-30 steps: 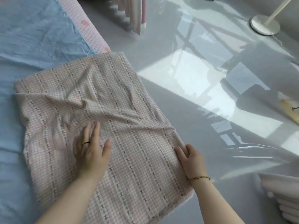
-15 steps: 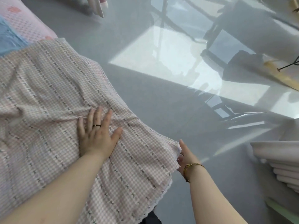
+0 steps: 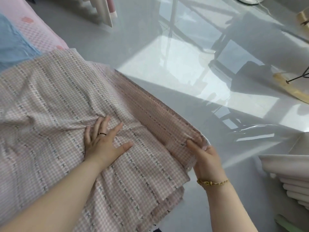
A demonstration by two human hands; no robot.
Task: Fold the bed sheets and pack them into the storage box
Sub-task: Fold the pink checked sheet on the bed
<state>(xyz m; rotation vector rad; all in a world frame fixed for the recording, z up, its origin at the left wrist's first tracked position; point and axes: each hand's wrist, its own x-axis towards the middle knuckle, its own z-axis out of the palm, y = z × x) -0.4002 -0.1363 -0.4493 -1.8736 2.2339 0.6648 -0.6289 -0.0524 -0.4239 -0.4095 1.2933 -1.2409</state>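
Note:
A pink checked bed sheet [image 3: 55,104] with lines of small grey bows lies partly folded across the bed, filling the left and centre of the view. My left hand [image 3: 103,141], wearing a ring, presses flat on its middle with fingers spread. My right hand [image 3: 204,156], with a gold bracelet on the wrist, grips the sheet's right edge and lifts it up and inward, so a raised flap [image 3: 160,114] runs from the hand toward the bed's far corner. No storage box can be identified.
A blue sheet [image 3: 11,49] and a pink dotted cover [image 3: 38,34] lie on the bed at upper left. Glossy grey floor [image 3: 167,47] spreads to the right. A stack of folded pale fabric [image 3: 291,181] sits at the right edge; a wooden curved runner [image 3: 291,87] lies beyond.
My right hand has gone from beside the hanging right edge to gripping it and raising it into a flap. My left hand stayed pressed on the sheet.

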